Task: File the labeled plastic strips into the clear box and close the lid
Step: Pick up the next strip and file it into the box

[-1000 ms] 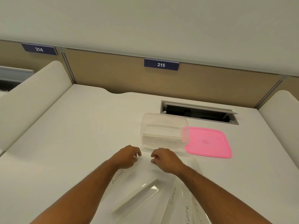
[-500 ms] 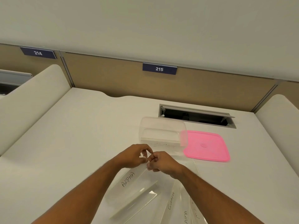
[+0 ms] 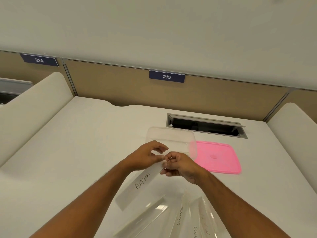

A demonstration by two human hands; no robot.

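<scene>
Both hands pinch the far end of the ALPHA strip (image 3: 142, 182). The left hand (image 3: 145, 157) fingers and right hand (image 3: 180, 166) fingers meet there, just before the clear box (image 3: 171, 137).

glossy clear plastic strips (image 3: 142, 182) and box (image 3: 171, 136), matt pink plastic lid (image 3: 217, 157), smooth matt white desk (image 3: 77, 152).

White desk (image 3: 85, 152), partitioned booth. Clear box (image 3: 171, 136), open, stands mid-desk; pink lid (image 3: 217, 157) lies flat just right of it, its left edge seen through the box wall. Left hand (image 3: 145, 156) and right hand (image 3: 180, 164) meet before the box, both pinching the far end of the clear strip marked "ALPHA" (image 3: 137, 188), raised at that end. More strips (image 3: 180, 215) fan out near the bottom edge, 1 reading "GIRAFFE". Cable hatch (image 3: 205, 125) behind; signs "214" (image 3: 39, 60) and "215" (image 3: 166, 76) on the back panel.
</scene>
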